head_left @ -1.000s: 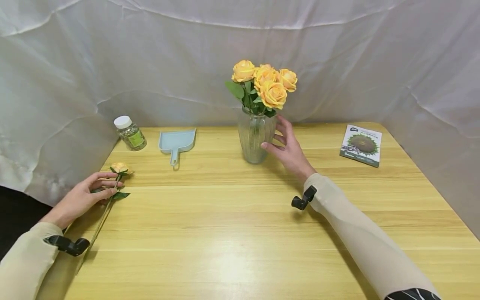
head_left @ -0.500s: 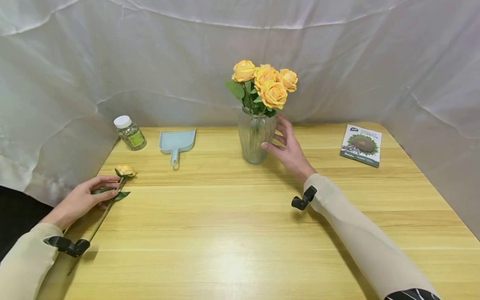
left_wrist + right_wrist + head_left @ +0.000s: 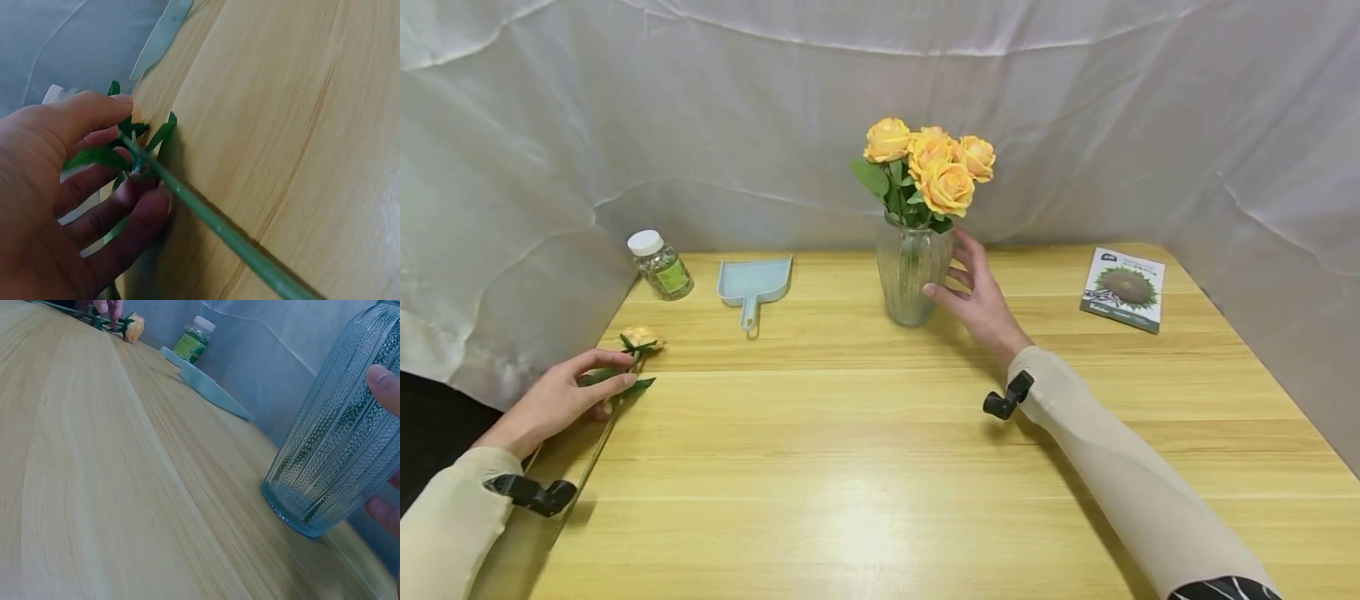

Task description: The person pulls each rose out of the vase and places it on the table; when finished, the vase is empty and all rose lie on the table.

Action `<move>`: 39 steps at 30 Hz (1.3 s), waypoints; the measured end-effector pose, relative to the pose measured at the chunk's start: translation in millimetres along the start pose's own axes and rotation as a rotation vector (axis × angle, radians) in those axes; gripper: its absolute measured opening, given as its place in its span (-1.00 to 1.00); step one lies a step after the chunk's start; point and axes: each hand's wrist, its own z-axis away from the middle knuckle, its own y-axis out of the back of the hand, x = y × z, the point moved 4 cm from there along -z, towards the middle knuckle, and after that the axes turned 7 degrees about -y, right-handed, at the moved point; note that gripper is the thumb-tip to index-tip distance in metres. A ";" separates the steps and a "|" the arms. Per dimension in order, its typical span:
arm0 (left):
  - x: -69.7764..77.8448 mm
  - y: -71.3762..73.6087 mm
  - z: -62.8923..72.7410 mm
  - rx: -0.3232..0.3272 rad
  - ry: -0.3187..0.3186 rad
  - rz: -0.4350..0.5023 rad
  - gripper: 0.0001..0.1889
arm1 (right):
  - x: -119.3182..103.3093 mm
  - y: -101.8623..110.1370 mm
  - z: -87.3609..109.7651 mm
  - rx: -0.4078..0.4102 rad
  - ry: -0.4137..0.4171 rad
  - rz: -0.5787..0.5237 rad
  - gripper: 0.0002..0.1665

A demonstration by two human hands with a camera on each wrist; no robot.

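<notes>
A single yellow rose with a long green stem slants along the table's left side. My left hand holds its stem near the leaves, thumb on one side and fingers on the other. Part of the stem runs beneath the wrist. Toward the back middle stands an upright ribbed glass vase with several yellow roses in it. My right hand grips the vase's right side, the thumb in front and fingers around the back. In the right wrist view the vase looks tilted because of the camera angle.
On the left at the back stands a white-lidded jar with a green label. A light blue dustpan lies next to it. At the back right lies a sunflower seed packet. Pale cloth hangs behind the table.
The rose head in my left hand shifted right and toward me, then back to the left, the stem swinging with it. My right hand and the vase have stayed in place.
</notes>
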 end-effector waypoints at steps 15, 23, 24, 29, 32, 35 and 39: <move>13.0 0.1 0.7 0.004 -0.025 -0.146 -0.42 | 1.2 -0.4 -0.1 0.001 0.004 -0.008 0.15; 14.3 5.6 5.4 0.059 -0.069 -0.199 -0.51 | 1.3 -0.2 -1.3 0.003 0.010 -0.019 0.13; 14.2 7.0 6.0 0.071 -0.080 -0.207 -0.52 | 1.3 -0.3 -1.5 0.003 0.010 -0.019 0.14; 15.0 15.1 8.9 0.111 -0.095 -0.179 -0.55 | 1.7 -0.6 -1.5 0.007 0.009 -0.018 0.14; 20.1 22.6 10.8 0.127 -0.096 -0.118 -0.55 | 1.1 -1.2 -1.5 0.004 0.012 -0.013 0.15; 30.2 30.4 9.6 0.150 -0.113 -0.072 -0.58 | 0.5 -1.6 -1.1 0.002 0.013 -0.014 0.15; 46.8 35.9 2.9 0.159 -0.134 -0.050 -0.63 | -0.1 -2.1 -0.1 0.007 0.006 -0.020 0.15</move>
